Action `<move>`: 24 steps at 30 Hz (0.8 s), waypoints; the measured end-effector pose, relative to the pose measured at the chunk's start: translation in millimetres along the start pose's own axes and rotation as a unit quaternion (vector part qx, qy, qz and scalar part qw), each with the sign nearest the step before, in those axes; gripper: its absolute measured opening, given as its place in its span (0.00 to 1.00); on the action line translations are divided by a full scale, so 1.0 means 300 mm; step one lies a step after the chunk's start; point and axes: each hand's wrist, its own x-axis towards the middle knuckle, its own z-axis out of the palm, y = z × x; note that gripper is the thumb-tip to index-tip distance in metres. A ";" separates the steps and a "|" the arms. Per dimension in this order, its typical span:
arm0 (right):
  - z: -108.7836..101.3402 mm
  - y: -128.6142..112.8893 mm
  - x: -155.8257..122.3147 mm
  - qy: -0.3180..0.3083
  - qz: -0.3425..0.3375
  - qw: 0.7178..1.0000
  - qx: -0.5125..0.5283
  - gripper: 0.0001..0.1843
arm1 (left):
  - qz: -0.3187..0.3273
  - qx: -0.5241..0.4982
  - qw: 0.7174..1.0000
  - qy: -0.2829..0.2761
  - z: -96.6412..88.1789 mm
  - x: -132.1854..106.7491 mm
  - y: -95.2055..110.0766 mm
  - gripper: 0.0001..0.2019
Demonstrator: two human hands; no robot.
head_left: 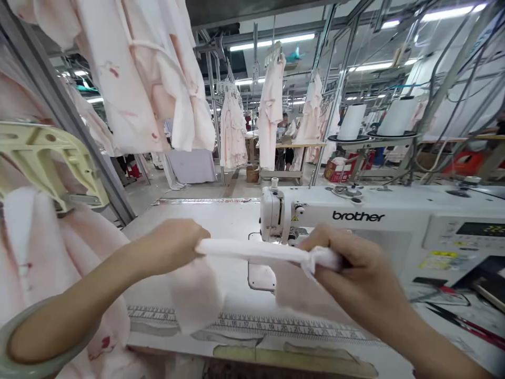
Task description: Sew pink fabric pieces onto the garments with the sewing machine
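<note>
My left hand (173,246) and my right hand (347,266) each pinch one end of a pale pink fabric piece (256,251), stretched taut and level between them above the table. More of the fabric hangs down blurred below both hands. The piece is held just in front of the needle area of a white Brother sewing machine (379,221). A pale green bangle (23,363) sits on my left forearm.
A white work table (205,216) carries printed ruler strips (276,326) along its near edge. Scissors (465,321) lie at the right. Pink garments (138,73) hang at upper left and on racks (272,105) behind. Thread cones (396,116) stand behind the machine. A cream clamp (47,163) is at left.
</note>
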 end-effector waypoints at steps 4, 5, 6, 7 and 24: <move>0.072 -0.063 -0.055 0.046 -0.200 0.965 -0.162 0.08 | 0.037 0.202 0.936 0.287 0.054 0.012 -0.067 0.11; 0.123 -0.065 -0.086 0.028 -0.232 0.953 -0.190 0.07 | 0.058 0.223 0.916 0.329 0.085 0.016 -0.082 0.12; 0.183 -0.056 -0.123 0.008 -0.260 0.944 -0.205 0.07 | 0.079 0.228 0.906 0.347 0.126 0.020 -0.096 0.12; 0.245 -0.038 -0.162 -0.049 -0.286 0.935 -0.206 0.06 | 0.097 0.218 0.909 0.343 0.177 0.023 -0.109 0.12; 0.218 0.280 -0.128 -0.414 -0.032 0.909 -0.031 0.12 | -0.091 -0.241 0.956 0.144 0.570 0.474 -0.122 0.14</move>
